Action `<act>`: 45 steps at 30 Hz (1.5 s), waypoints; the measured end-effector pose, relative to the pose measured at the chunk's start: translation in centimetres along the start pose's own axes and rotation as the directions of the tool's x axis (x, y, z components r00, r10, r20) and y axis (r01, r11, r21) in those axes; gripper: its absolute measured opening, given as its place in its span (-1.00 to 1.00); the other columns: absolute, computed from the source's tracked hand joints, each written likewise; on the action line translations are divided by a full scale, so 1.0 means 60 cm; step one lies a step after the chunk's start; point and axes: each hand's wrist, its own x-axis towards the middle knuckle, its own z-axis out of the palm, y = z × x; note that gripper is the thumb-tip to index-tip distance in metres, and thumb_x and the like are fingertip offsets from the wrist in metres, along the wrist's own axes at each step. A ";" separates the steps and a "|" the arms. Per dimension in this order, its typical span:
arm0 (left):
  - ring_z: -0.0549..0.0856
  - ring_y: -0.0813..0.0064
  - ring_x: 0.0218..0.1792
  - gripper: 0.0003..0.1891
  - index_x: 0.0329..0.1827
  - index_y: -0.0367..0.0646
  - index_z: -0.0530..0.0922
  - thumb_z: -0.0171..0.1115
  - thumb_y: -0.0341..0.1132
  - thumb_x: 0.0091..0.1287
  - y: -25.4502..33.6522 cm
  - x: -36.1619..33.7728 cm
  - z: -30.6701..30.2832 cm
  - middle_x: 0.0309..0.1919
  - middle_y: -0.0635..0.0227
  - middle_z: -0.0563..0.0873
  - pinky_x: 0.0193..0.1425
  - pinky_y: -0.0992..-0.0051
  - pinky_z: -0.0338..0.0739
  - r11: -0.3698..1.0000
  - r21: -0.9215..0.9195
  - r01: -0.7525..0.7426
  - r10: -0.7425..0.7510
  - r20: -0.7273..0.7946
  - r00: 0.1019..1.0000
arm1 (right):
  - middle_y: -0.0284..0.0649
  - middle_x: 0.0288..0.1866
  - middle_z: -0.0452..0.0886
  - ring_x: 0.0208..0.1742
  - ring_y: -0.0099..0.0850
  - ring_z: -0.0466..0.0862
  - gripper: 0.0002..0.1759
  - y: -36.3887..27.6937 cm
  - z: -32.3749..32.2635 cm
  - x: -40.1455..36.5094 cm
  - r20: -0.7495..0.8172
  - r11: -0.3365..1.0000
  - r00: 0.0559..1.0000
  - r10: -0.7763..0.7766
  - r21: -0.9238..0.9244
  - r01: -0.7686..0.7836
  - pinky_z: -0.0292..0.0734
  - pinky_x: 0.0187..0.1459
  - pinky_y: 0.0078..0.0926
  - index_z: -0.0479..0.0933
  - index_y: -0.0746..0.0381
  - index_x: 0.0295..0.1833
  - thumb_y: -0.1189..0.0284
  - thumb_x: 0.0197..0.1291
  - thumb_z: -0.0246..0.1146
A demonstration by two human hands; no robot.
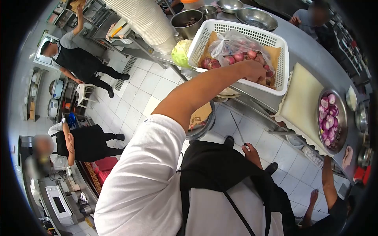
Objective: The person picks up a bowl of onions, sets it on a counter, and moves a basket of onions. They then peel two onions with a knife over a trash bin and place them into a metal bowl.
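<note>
My left hand (254, 71) reaches down among the red onions (238, 57) in a white plastic basket (192, 52). Its fingers are hidden, so whether they grip an onion does not show. Inside the basket, a clear plastic bag (226, 44) lies over part of the onions, on brown lining. Low by my right side, my right hand (252, 154) is closed around the handle of a knife (237, 126), its long thin blade pointing up and left in the picture. Peeled purple onions (328, 118) fill a steel bowl (342, 135) to the right.
Beside the basket lies a pale cutting board (303, 100). Stacked white containers (143, 21), a cabbage (181, 53) and a steel pot (187, 24) stand to the left. A bin (208, 128) is below the counter. Several people work around the kitchen.
</note>
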 end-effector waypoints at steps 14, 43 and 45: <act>0.76 0.32 -0.10 -0.56 0.07 -0.22 0.70 0.45 -0.28 0.10 -0.084 -0.156 0.007 -0.10 0.12 0.75 0.03 0.38 0.65 0.777 -0.608 -0.164 -0.242 -0.528 0.814 | 0.08 0.11 0.67 0.17 -0.12 0.65 -0.45 -0.115 0.080 0.000 0.075 0.994 0.991 0.108 0.014 -0.109 0.46 0.20 -0.33 0.53 0.24 0.24 0.04 0.38 0.18; 0.78 0.11 -0.03 -0.74 -0.10 -0.19 0.73 0.25 -0.28 0.24 -0.178 -0.233 0.053 -0.08 -0.01 0.77 0.12 0.24 0.64 0.763 -0.155 0.627 -0.643 -0.281 0.712 | -0.06 -0.21 0.72 -0.22 -0.28 0.69 -0.42 -0.144 0.082 -0.017 0.056 1.000 0.998 0.000 -0.019 0.001 0.53 -0.07 -0.35 0.48 0.19 0.32 0.03 0.36 0.19; 0.77 0.08 -0.01 -0.73 -0.09 -0.22 0.70 0.25 -0.28 0.22 -0.172 -0.237 0.052 -0.10 -0.01 0.78 0.10 0.26 0.65 0.754 -0.175 0.633 -0.650 -0.333 0.683 | 0.00 -0.13 0.73 -0.11 -0.21 0.71 -0.42 -0.136 0.075 -0.017 0.052 0.999 0.999 0.014 -0.031 -0.012 0.53 -0.01 -0.32 0.47 0.19 0.32 0.03 0.36 0.18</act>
